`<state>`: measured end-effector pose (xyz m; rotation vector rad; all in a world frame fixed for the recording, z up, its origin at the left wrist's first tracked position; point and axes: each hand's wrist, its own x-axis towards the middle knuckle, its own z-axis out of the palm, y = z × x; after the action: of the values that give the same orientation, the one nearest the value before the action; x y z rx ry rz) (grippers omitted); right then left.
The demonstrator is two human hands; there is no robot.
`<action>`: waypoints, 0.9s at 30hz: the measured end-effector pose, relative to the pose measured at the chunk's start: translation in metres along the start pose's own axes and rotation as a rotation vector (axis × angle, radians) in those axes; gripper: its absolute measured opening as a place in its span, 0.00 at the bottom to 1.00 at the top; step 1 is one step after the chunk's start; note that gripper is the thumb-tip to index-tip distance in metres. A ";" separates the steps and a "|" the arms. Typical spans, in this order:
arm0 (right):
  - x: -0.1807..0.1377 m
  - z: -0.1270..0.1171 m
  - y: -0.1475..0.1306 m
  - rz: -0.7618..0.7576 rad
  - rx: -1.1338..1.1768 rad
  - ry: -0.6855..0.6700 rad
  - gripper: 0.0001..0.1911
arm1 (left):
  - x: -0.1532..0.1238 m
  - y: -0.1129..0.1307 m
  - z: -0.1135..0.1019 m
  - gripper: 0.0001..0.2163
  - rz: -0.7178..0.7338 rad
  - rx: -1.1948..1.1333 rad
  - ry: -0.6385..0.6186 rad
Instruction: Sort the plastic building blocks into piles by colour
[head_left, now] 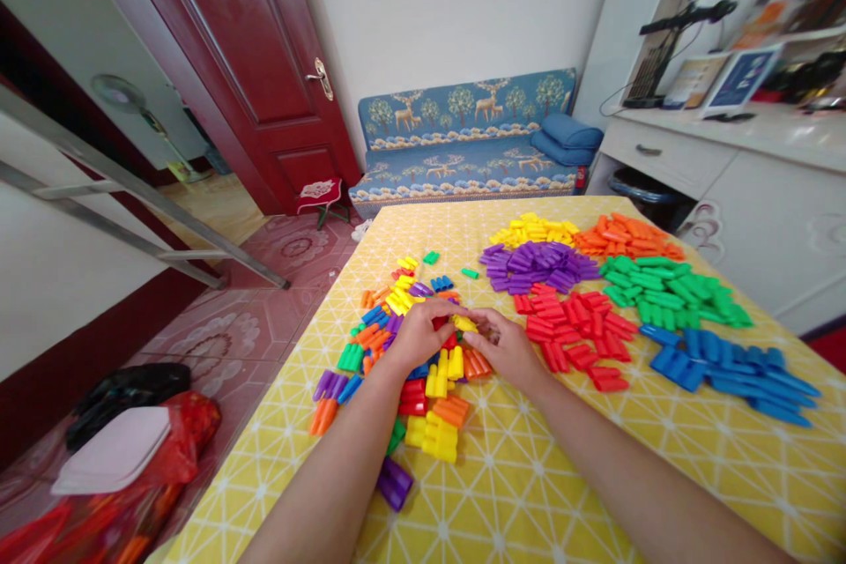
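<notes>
Over a mixed heap of colored plastic tube pieces, my left hand (pixel 423 335) and my right hand (pixel 508 347) meet at a small yellow piece (pixel 464 323). Fingers of both hands are closed around it, and they partly cover it. Each piece looks like a few short tubes joined side by side; their exact kind I cannot make out. Just below my hands in the heap lie a yellow piece (pixel 438 436), a red piece (pixel 413 397) and an orange piece (pixel 451 410). Nearest my left forearm is a purple piece (pixel 395 483).
Right of my hands, single-color piles lie on the yellow patterned tablecloth (pixel 502 493): red (pixel 582 326), purple (pixel 535 266), yellow (pixel 535 230), orange (pixel 625 237), green (pixel 671 291) and blue (pixel 733 366). A patterned sofa (pixel 463 141) stands beyond; a metal ladder (pixel 138 181) leans left.
</notes>
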<state>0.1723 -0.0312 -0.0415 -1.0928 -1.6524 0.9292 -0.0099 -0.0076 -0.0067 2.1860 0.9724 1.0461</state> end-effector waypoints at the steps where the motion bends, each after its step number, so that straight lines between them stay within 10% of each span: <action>1: 0.000 0.000 0.000 -0.003 0.008 -0.003 0.15 | 0.000 0.000 0.000 0.18 0.008 -0.006 0.003; 27: 0.002 -0.001 0.004 0.009 0.005 -0.017 0.15 | 0.001 0.002 0.001 0.17 0.011 0.000 0.017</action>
<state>0.1734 -0.0278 -0.0445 -1.0920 -1.6594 0.9504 -0.0076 -0.0081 -0.0054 2.1880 0.9684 1.0723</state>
